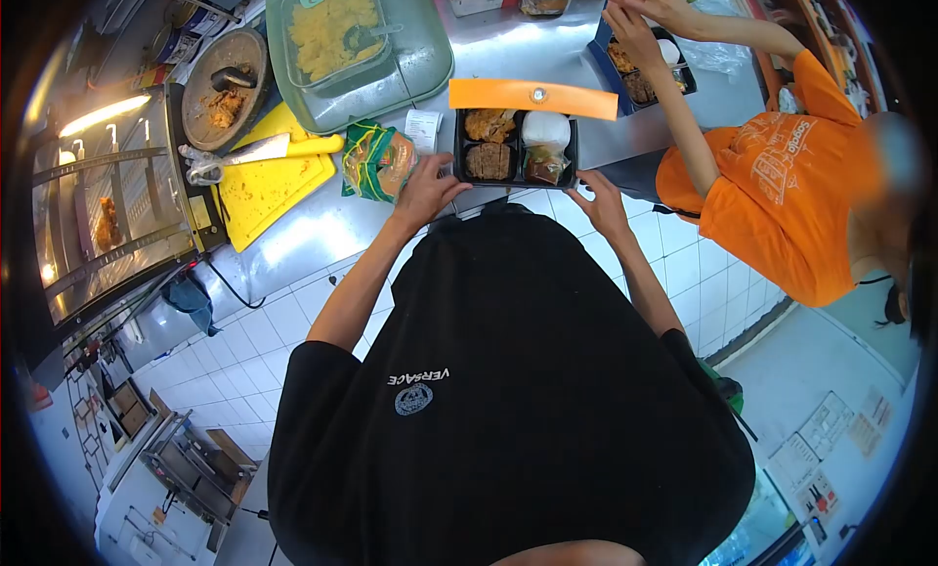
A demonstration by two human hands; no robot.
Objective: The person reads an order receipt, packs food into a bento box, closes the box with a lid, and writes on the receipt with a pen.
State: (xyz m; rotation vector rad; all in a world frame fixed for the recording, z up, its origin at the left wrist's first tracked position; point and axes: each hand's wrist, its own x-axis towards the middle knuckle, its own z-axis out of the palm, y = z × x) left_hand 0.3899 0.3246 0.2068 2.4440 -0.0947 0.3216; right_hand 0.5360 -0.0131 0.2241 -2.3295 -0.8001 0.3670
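Observation:
A black compartment meal box (517, 184) is at the near edge of the metal counter, between my two hands. It holds browned fried food (490, 125), a dark grilled-looking patty (488, 161), a white mound of rice (546, 130) and a small clear sachet (543, 164). My left hand (427, 192) grips its left side near the front corner. On the front right corner, my right hand (602, 206) has its fingertips closed. An orange strip (576, 101) with a round mark rises along the box's far side; whether it is attached cannot be made out.
Left of the box lie a green-and-yellow plastic food bag (376, 163), a paper slip (423, 131), a yellow-handled knife (274, 151) and a yellow board (256, 202). Beyond are a stone mortar (207, 126) and a green tub (420, 38). A co-worker in orange (762, 170) handles another meal box (640, 89).

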